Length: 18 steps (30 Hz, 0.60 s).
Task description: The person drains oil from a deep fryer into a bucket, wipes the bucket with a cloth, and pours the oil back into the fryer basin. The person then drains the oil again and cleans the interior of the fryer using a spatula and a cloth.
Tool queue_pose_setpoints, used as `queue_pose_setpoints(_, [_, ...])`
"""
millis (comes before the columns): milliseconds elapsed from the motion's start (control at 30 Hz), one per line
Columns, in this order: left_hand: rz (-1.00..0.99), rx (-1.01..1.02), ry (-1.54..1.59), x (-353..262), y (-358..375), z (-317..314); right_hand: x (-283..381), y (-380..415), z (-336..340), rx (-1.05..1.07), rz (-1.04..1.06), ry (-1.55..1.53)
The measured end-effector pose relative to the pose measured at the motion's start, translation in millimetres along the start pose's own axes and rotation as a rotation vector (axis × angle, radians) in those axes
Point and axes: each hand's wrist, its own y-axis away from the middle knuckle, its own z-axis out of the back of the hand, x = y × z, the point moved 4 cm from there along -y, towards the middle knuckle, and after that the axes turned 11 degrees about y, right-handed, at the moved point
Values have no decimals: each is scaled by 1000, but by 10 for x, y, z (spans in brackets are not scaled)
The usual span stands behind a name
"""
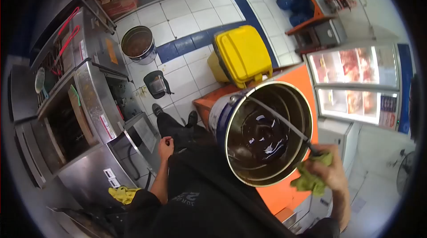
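Note:
My right hand (327, 171) grips the black-ended metal handle (284, 124) of a large metal bucket (229, 149), with a green cloth (309, 178) bunched in the same hand. Dark, glossy liquid (262, 138) fills the lower part of the bucket, whose open mouth faces me. The bucket is in front of my body, over or against an orange surface (284, 195); whether it rests there is hidden. Low at my left side, my left hand (166, 148) hangs with its fingers curled and nothing visible in them.
A yellow lidded bin (244, 55) stands just beyond the bucket. On the tiled floor are another bucket (138, 44) and a black container (156, 84). Steel kitchen equipment (95, 100) lines the left; a lit display fridge (356, 82) stands at right. A yellow cloth (123, 195) lies near my left arm.

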Motion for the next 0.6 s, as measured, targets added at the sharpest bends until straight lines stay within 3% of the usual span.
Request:
queue_pose_setpoints(100, [-69,91,-84,19,-70,-110,-393,95,88,-106,-52,-40])
queue_pose_setpoints(167, [-22,115,-46,97,-81,-157,-400,129,121,-6,-122,-99])
queue_pose_setpoints(267, [49,134,-71,245,-96,-111,-789,111,114,-167,-62,-122])
queue_pose_setpoints(400, [96,235,-58,519,-195,-28,-855,189,-18,-226,-90,-274])
queue_pose_setpoints(600, [55,332,2,925,-197,289,-864,174,-131,-385,27,-329])
